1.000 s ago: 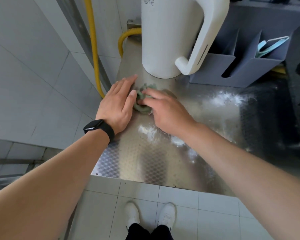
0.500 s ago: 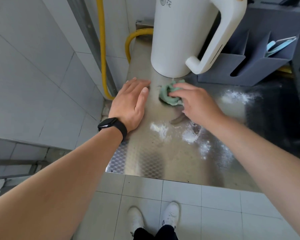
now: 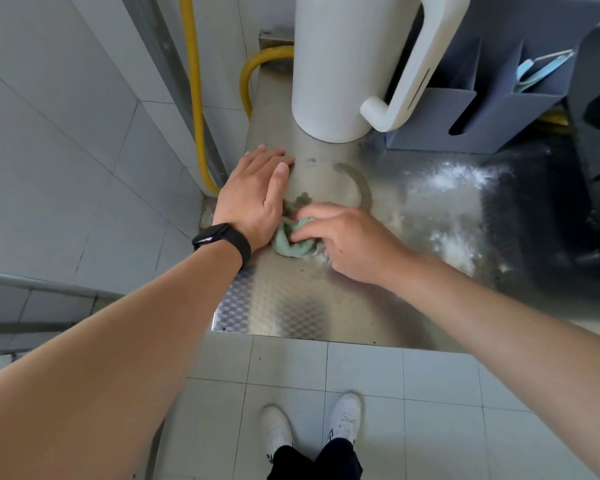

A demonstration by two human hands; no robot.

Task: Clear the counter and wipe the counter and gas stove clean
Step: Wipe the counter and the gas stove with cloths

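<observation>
Dragged green cloth (image 3: 293,245) back from base of jug (image 3: 336,64) toward near edge since half a second ago. Now bunched on steel table (image 3: 291,306), touching palm edge of left grip (image 3: 253,199). Right grip (image 3: 354,244) on top, fingers curled, pinching cloth and pressing it down. Left grip flat on table, fingers straight and together, black watch (image 3: 222,237) at wrist. Swept away powder patches seen near centre before; white powder (image 3: 454,178) left further right. Curved dark ring mark (image 3: 361,188) just behind cloth. Jug upright at back of table, grey organizer (image 3: 465,112) beside it on right. Yellow hose (image 3: 196,98) down wall at left. White shoes (image 3: 343,417) on tiled floor below.
</observation>
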